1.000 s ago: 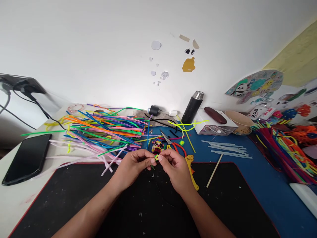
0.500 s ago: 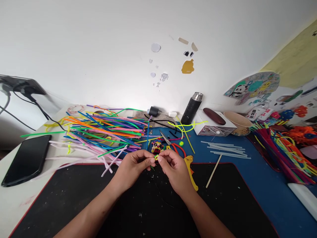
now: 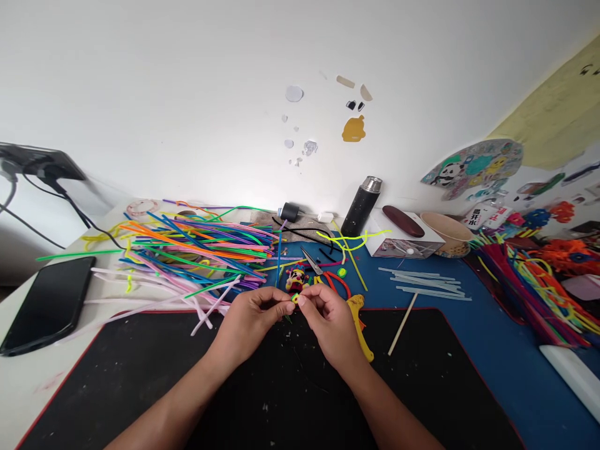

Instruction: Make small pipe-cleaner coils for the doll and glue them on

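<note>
Between my two hands, over the back edge of the black mat (image 3: 262, 400), is a small yellow and green piece (image 3: 295, 299). My left hand (image 3: 255, 319) pinches it from the left with thumb and forefinger. From the right, the thumb and forefinger of my right hand (image 3: 330, 319) close on the same piece. Just behind my fingertips stands a small colourful figure (image 3: 297, 276) with a red and blue top. Scissors with red handles (image 3: 338, 282) lie to its right. A yellow tool (image 3: 364, 334) rests beside my right hand.
Many coloured pipe cleaners (image 3: 201, 244) lie at the left, near a black phone (image 3: 49, 303). A black flask (image 3: 360, 209) and a white box (image 3: 398, 240) stand by the wall. Pale sticks (image 3: 426, 283) and a wooden stick (image 3: 403, 325) lie right; more pipe cleaners (image 3: 525, 290) are farther right.
The view has shifted slightly. Both hands stay almost in place, and the small yellow and green piece has turned a little between the fingertips.
</note>
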Available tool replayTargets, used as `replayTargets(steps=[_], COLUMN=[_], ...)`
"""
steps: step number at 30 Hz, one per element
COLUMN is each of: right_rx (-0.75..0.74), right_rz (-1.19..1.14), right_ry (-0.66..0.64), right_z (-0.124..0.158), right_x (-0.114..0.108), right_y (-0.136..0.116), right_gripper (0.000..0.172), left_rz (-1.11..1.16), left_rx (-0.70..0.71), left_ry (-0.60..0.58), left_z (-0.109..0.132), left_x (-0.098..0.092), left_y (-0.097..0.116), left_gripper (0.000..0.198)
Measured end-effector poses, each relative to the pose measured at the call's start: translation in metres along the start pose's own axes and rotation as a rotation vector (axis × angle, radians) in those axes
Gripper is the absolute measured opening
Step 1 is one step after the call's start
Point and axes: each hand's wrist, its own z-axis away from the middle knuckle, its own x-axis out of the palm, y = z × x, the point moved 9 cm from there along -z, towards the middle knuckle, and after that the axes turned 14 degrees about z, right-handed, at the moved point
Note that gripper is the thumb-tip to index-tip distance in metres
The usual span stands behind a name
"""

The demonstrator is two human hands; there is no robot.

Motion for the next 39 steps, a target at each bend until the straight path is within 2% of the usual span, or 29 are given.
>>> replayTargets(steps=[19, 29, 39], right_rx=[-0.016, -0.027, 0.002], right_rz=[0.092, 0.067, 0.014], right_ry=[0.005, -0.026, -0.034], right_z=[0.002, 0.004, 0.008], right_x=[-0.001, 0.002, 0.002], right_y=[-0.003, -0.005, 0.004], right_gripper=[0.020, 0.019, 0.025], left_rz=[-0.003, -0.001, 0.004], left_rx=[-0.009, 0.074, 0.089], left_ry=[-0.041, -0.083, 0.002], left_z=[0.002, 0.004, 0.004], left_x=[0.005, 0.007, 0.001], left_y=[-0.002, 0.002, 0.009], left_gripper=[0.034, 0.030, 0.032])
